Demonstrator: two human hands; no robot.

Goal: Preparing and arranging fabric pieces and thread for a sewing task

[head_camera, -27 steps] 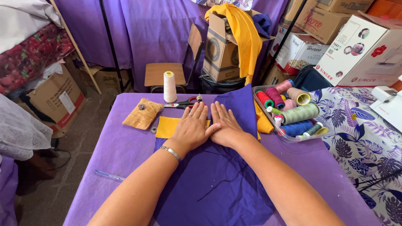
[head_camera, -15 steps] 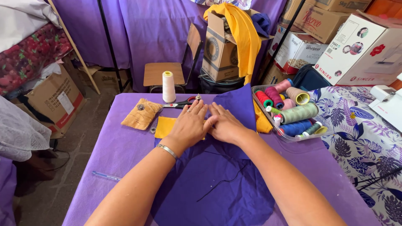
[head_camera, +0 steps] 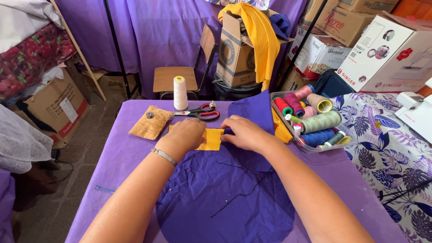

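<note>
Both hands have drawn apart since a moment ago: my left hand (head_camera: pixel 186 135) now lies flat on the yellow fabric piece (head_camera: pixel 210 139), while my right hand (head_camera: pixel 243 133), fingers curled, pinches the dark purple cloth (head_camera: pixel 216 198) at its edge. Beyond my knuckles lie scissors (head_camera: pixel 201 112); the fingertips' exact grip is hidden.
</note>
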